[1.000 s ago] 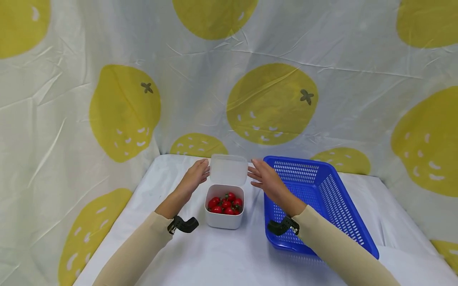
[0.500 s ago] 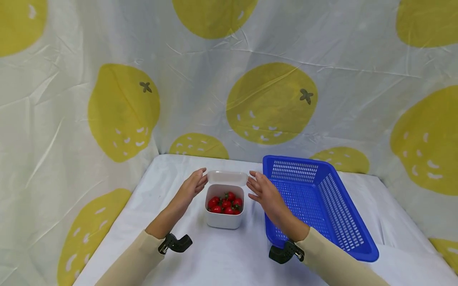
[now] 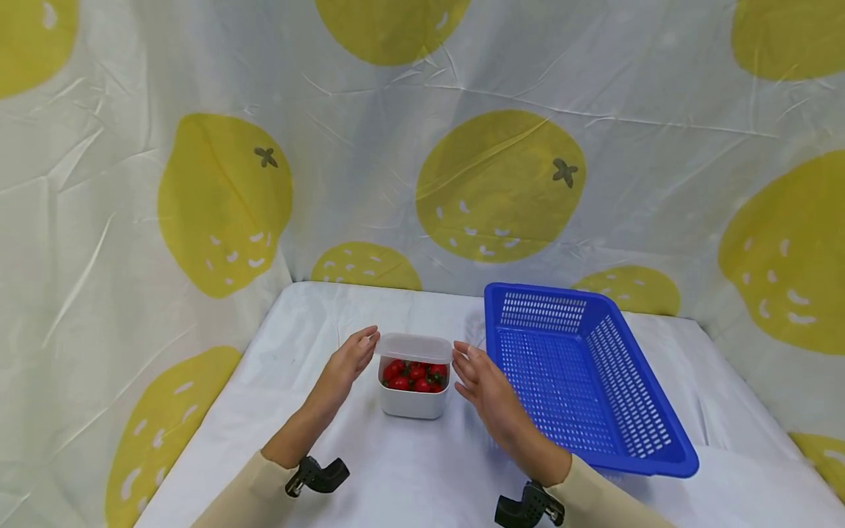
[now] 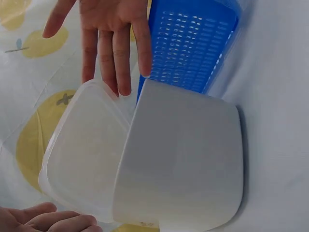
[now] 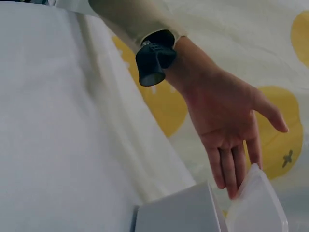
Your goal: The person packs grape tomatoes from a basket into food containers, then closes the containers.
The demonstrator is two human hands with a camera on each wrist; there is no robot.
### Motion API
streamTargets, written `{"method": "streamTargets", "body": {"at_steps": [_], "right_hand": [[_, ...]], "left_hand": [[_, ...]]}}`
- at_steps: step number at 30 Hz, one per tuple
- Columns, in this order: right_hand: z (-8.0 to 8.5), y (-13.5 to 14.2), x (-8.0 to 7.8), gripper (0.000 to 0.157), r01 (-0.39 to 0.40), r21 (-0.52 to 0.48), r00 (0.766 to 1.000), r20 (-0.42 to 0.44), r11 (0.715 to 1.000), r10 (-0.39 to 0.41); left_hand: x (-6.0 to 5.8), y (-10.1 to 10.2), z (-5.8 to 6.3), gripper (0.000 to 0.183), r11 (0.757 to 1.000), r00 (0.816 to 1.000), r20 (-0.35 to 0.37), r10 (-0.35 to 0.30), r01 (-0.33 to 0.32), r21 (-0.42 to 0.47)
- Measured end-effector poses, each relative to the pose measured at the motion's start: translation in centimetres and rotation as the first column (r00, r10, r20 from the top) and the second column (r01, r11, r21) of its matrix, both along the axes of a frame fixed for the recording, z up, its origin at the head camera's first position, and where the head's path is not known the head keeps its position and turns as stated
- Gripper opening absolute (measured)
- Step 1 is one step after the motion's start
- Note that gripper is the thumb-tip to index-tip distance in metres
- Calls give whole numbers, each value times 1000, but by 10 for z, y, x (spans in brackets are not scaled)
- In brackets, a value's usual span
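A white square box (image 3: 414, 404) stands on the table with several small red tomatoes (image 3: 417, 372) inside. Its translucent lid (image 3: 414, 347) slants over the rear of the box, leaving the front uncovered. My left hand (image 3: 345, 367) has its fingertips at the lid's left edge. On the other side, my right hand (image 3: 490, 385) keeps its fingertips by the right edge. Straight fingers of the right hand (image 4: 111, 34) show in the left wrist view, and those of the left hand (image 5: 224, 113) in the right wrist view. Neither hand grips anything.
A blue perforated plastic basket (image 3: 663, 411) sits to the right of the box, partly behind the right forearm. White cloth (image 3: 317, 308) covers the table. A lemon-print curtain (image 3: 370, 183) hangs behind and at the sides.
The lid has swung from upright, down and forward over the back of the box. Both hands have lowered toward me alongside it. Box and basket have stayed put.
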State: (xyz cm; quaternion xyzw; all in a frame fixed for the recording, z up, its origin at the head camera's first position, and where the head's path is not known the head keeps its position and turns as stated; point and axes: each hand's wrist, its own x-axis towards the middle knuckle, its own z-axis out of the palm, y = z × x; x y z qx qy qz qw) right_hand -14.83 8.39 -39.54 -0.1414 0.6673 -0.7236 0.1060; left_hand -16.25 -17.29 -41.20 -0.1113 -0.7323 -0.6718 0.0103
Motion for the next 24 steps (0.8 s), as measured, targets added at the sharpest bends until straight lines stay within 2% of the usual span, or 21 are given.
{"method": "streamTargets", "body": {"at_steps": [9,16,24], "right_hand": [[-10,-5,8,64,-23,0,999,23,1000,23],[-12,-5,9,69,-30,-27,999,35,999,30],[-15,-7,12,71,-22,8,998,65,1000,21]], "left_hand": [[10,-2,-14,60,998,1000,-7,5,-6,-57],[12,0,-19,56,996,999,-37,12,-15,-89],[13,2,-26,53,995,999,-31,37,-40,-94]]}}
